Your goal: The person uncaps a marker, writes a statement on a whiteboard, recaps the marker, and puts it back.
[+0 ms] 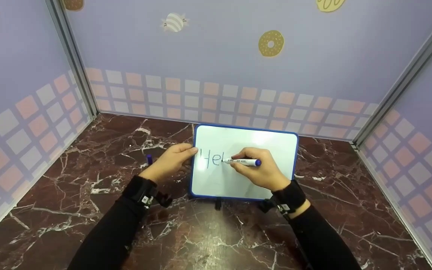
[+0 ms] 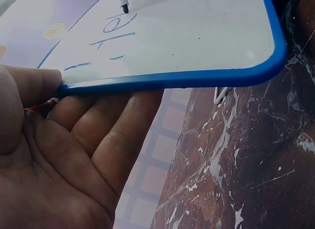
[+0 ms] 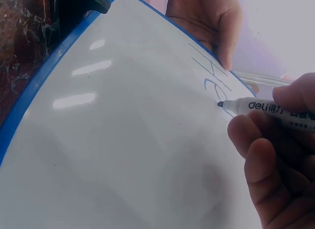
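A whiteboard [image 1: 246, 180] with a blue frame stands tilted back on the table, bearing the blue letters "He" and a further stroke. My left hand [image 1: 173, 159] grips its left edge, thumb on the front and fingers behind, as the left wrist view shows. In my right hand [image 1: 259, 168] a white marker [image 3: 266, 107] with a blue end is pinched between thumb and fingers. Its dark tip is right at the board's surface, beside the last stroke. The right wrist view shows "deli" printed on the barrel.
A blue marker cap [image 1: 149, 159] stands on the dark marbled table [image 1: 88, 210], left of the board and close to my left wrist. A small black foot [image 1: 218, 203] shows under the board's lower edge. Patterned panel walls [image 1: 219, 48] enclose the table at the back and both sides.
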